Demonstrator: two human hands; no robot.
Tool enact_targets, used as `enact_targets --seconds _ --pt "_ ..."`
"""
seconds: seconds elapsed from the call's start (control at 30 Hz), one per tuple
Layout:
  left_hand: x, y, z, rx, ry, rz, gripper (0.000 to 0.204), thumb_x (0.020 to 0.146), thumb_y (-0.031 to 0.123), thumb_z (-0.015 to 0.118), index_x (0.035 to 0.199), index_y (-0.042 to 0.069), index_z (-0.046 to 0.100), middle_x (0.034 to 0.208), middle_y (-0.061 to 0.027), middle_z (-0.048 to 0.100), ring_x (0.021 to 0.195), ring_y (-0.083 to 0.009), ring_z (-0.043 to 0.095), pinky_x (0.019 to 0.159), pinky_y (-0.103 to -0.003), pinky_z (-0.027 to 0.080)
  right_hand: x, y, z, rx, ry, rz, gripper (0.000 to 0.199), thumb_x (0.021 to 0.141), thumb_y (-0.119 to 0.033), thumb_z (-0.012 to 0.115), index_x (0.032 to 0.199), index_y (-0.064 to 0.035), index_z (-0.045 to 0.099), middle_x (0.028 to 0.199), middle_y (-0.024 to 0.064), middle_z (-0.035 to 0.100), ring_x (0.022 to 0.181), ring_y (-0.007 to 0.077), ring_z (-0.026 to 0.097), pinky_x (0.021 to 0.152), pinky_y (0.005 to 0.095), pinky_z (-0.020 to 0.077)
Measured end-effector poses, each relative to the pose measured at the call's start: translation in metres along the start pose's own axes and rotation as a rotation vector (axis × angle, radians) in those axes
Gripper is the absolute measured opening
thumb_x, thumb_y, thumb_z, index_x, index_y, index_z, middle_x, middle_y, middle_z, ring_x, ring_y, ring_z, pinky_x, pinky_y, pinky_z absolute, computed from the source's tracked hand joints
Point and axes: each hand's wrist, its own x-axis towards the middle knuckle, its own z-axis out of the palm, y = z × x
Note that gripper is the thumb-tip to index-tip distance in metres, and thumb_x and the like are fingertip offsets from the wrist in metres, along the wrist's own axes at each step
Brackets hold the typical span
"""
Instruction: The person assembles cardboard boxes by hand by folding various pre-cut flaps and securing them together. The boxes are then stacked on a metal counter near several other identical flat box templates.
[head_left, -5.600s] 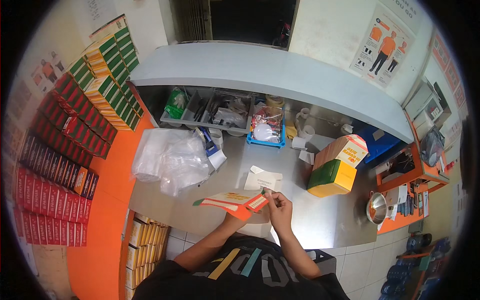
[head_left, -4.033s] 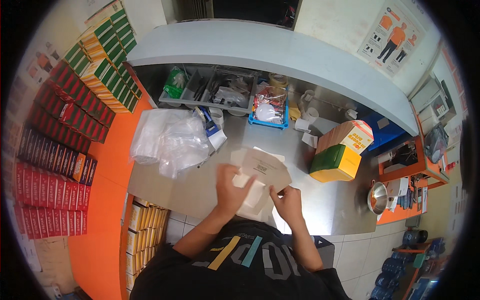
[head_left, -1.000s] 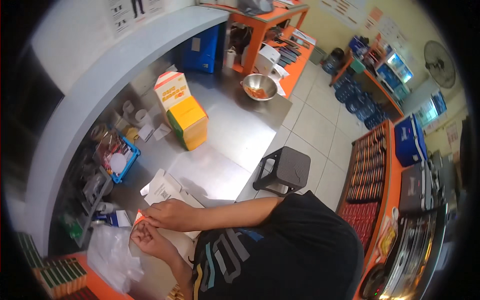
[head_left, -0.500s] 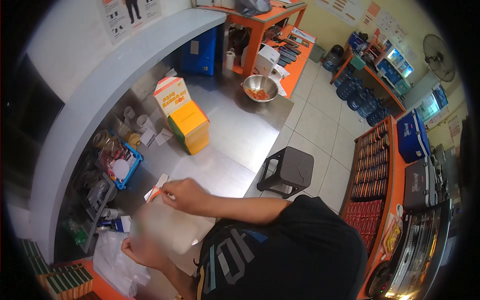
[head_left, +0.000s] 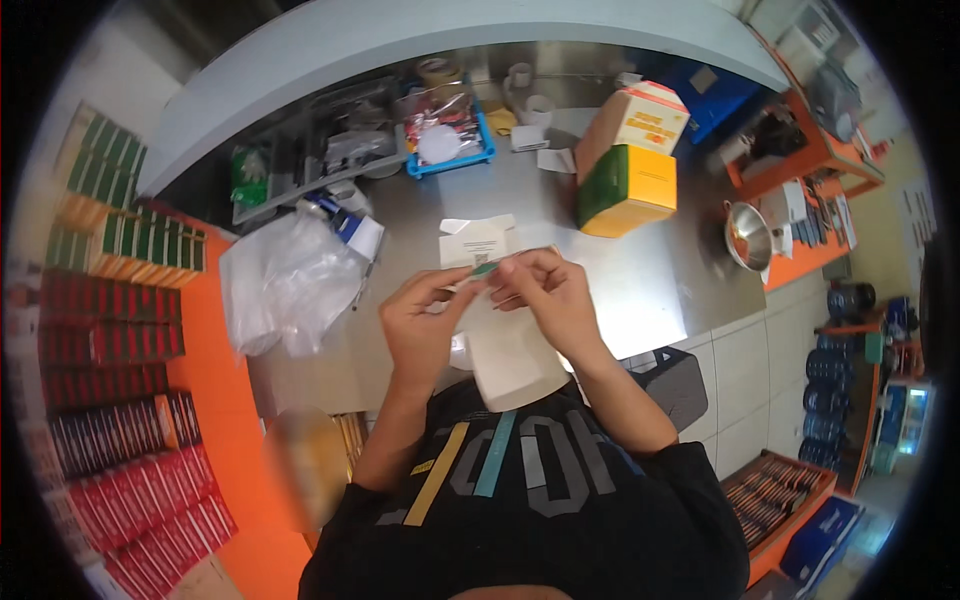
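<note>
Both hands meet over a flat, unfolded cardboard box blank [head_left: 515, 365], pale inside, which lies between my body and the steel table. A small green piece [head_left: 485, 269], too small to name surely, is pinched at the fingertips. My left hand [head_left: 422, 315] is closed on its left end, thumb and fingers together. My right hand [head_left: 550, 300] is closed at its other end, with the fingers curled. Just beyond the fingertips lies a printed cardboard flap [head_left: 476, 243]. Part of the blank is hidden under my hands.
A yellow and green carton [head_left: 640, 190] with its lid raised stands at the back right, near a steel bowl [head_left: 748, 237]. Clear plastic bags [head_left: 290, 285] lie at left. A blue basket [head_left: 450, 165] stands at the back; stacked boxes [head_left: 140, 525] fill the left side.
My view has swung left toward the table. My hands, apart before, have come together at the small green piece. The blurred left hand now shows clearly.
</note>
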Motion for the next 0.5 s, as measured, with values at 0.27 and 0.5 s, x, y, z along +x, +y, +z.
enact_targets --seconds 0.27,0.5 --pt "-0.003 0.012 -0.01 0.331 -0.16 0.195 0.021 0.08 0.003 0.081 0.1 0.004 0.079 0.09 -0.0093 0.074 0.075 -0.0122 0.066 0.068 -0.026 0.054 0.006 -0.006 -0.007 0.08 -0.03 0.23 0.026 0.099 -0.022 0.064 0.102 0.0032 0.068 0.089 0.0105 0.073 0.076 0.0156 0.072 0.07 0.0266 0.0595" --pt "-0.004 0.011 -0.009 -0.135 -0.034 -0.195 0.015 0.082 0.002 0.08 0.096 -0.001 0.076 0.089 -0.0057 0.074 0.075 -0.0095 0.065 0.066 -0.023 0.051 0.004 0.008 -0.004 0.003 -0.076 -0.066 0.022 0.093 -0.009 0.071 0.109 0.0054 0.067 0.089 0.0085 0.073 0.076 0.0136 0.071 0.07 0.025 0.0581"
